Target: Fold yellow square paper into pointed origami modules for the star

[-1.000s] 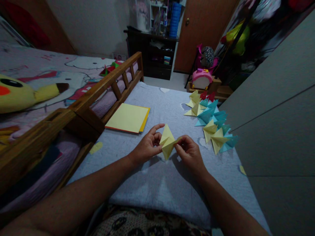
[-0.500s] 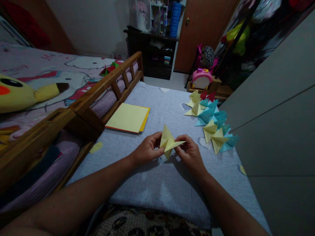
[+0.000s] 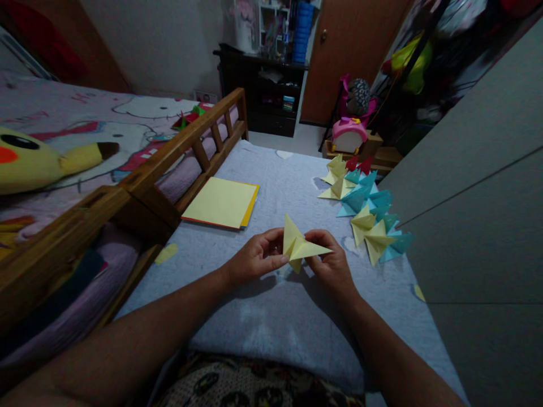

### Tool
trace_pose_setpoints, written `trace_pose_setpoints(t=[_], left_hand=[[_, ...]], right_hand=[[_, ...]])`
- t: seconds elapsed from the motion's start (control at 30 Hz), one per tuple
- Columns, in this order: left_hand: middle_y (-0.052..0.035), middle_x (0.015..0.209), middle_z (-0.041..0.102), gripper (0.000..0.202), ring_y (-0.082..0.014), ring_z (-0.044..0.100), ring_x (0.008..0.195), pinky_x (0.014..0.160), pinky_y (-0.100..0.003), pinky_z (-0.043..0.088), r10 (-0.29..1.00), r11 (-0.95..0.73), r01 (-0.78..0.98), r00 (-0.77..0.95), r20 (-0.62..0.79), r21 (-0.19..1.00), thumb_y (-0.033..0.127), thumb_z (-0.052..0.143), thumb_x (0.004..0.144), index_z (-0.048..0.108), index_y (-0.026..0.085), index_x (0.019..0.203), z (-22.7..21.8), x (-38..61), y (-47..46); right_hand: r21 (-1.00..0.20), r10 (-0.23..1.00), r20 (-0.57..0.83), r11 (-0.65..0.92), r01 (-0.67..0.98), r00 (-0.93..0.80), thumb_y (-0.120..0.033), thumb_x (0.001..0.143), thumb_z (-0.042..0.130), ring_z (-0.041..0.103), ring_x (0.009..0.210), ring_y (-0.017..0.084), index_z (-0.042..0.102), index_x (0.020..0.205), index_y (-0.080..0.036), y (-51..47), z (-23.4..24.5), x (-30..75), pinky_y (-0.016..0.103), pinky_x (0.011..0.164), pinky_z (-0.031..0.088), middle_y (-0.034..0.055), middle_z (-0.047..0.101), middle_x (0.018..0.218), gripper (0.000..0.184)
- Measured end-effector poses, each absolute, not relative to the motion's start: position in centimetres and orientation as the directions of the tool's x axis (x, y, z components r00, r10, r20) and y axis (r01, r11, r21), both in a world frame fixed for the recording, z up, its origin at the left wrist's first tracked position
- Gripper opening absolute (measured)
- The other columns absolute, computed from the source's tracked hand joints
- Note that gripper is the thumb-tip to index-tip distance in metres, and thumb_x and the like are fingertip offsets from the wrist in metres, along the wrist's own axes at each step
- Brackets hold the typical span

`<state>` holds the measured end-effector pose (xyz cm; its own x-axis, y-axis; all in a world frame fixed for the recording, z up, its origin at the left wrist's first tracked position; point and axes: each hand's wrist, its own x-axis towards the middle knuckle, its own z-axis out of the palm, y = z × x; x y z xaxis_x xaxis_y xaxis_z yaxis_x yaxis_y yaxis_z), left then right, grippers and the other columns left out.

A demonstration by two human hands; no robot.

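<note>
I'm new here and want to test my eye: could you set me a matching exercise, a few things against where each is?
Things:
1 folded yellow paper
2 flat sheet stack
3 pile of folded pieces
4 yellow plush toy

Places:
A on the bed
B held by left hand and right hand
C beside the grey wall
D beside the wooden rail

Pairs: 1-B, 2-D, 3-C, 4-A

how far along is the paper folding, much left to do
Done: a row of folded pieces in yellow, blue and red lies to the right. In hand: the left hand and right hand both pinch a partly folded yellow piece. Left: a stack of flat sheets lies unfolded, so probably a fair amount remains.
</note>
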<state>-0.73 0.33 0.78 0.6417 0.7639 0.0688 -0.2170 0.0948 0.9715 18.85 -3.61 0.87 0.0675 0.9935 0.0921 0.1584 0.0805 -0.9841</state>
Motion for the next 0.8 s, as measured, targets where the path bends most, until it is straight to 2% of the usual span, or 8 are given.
trace_pose_setpoints(t=[0.1, 0.2, 0.27, 0.37, 0.57, 0.8], left_hand=[[-0.012, 0.11, 0.066, 0.053, -0.0265, 0.062, 0.098, 0.088, -0.04, 0.051, 0.765, -0.007, -0.137, 0.637, 0.093, 0.991, 0.037, 0.077, 0.077, 0.065, 0.02, 0.126, 1.0, -0.93, 0.33], [-0.0095, 0.101, 0.067, 0.038, -0.0241, 0.062, 0.092, 0.084, -0.037, 0.05, 0.815, -0.061, -0.067, 0.572, 0.089, 0.996, 0.036, 0.078, 0.077, 0.072, 0.019, 0.11, 1.21, -0.8, 0.31], [-0.0073, 0.09, 0.068, 0.026, -0.0205, 0.061, 0.083, 0.077, -0.033, 0.049, 0.853, -0.019, -0.068, 0.519, 0.051, 0.997, 0.039, 0.074, 0.082, 0.073, 0.018, 0.096, 1.16, -0.6, 0.36], [-0.0044, 0.078, 0.065, 0.031, -0.0155, 0.057, 0.07, 0.068, -0.028, 0.045, 0.873, 0.083, -0.12, 0.487, -0.015, 0.989, 0.046, 0.072, 0.084, 0.072, 0.015, 0.085, 0.88, -0.41, 0.54], [-0.0014, 0.074, 0.06, 0.035, -0.0122, 0.049, 0.064, 0.061, -0.025, 0.04, 0.865, 0.186, -0.158, 0.495, -0.085, 0.97, 0.051, 0.073, 0.083, 0.07, 0.016, 0.088, 0.65, -0.27, 0.69], [0.0001, 0.071, 0.059, 0.035, -0.0103, 0.047, 0.059, 0.058, -0.023, 0.038, 0.829, 0.28, -0.188, 0.542, -0.138, 0.941, 0.049, 0.075, 0.083, 0.068, 0.015, 0.088, 0.58, -0.18, 0.74]], right_hand=[[-0.986, 0.996, 0.082, 0.074, 0.151, 0.046, -0.026, 0.076, 0.069, 0.06, 0.076, 0.018, 0.063, 0.095, -0.023, -3.51, 0.95, 18.85, 0.03, 0.07, 0.049, 0.0006, 0.064, 0.083, 0.02], [-0.983, 0.997, 0.07, 0.065, 0.169, 0.019, -0.028, 0.076, 0.07, 0.058, 0.072, 0.017, 0.062, 0.086, -0.023, -3.48, 0.95, 18.84, 0.029, 0.068, 0.047, 0.0002, 0.062, 0.079, 0.013], [-0.982, 0.998, 0.064, 0.063, 0.177, -0.001, -0.032, 0.079, 0.07, 0.055, 0.068, 0.016, 0.061, 0.081, -0.023, -3.52, 0.98, 18.83, 0.028, 0.064, 0.045, -0.0006, 0.06, 0.074, 0.013], [-0.989, 0.998, 0.039, 0.046, 0.144, -0.051, -0.035, 0.081, 0.07, 0.053, 0.066, 0.015, 0.061, 0.08, -0.023, -3.68, 1.12, 18.83, 0.028, 0.062, 0.043, -0.0009, 0.059, 0.072, 0.015], [-1.0, 0.986, -0.007, -0.01, -0.014, -0.169, -0.043, 0.086, 0.067, 0.054, 0.067, 0.014, 0.067, 0.088, -0.022, -3.97, 1.6, 18.96, 0.027, 0.063, 0.043, -0.0004, 0.061, 0.074, 0.022], [-0.995, 0.975, -0.036, -0.055, -0.078, -0.22, -0.044, 0.086, 0.068, 0.054, 0.063, 0.013, 0.069, 0.089, -0.021, -3.91, 1.67, 19.01, 0.026, 0.061, 0.045, -0.0015, 0.061, 0.07, 0.023]])
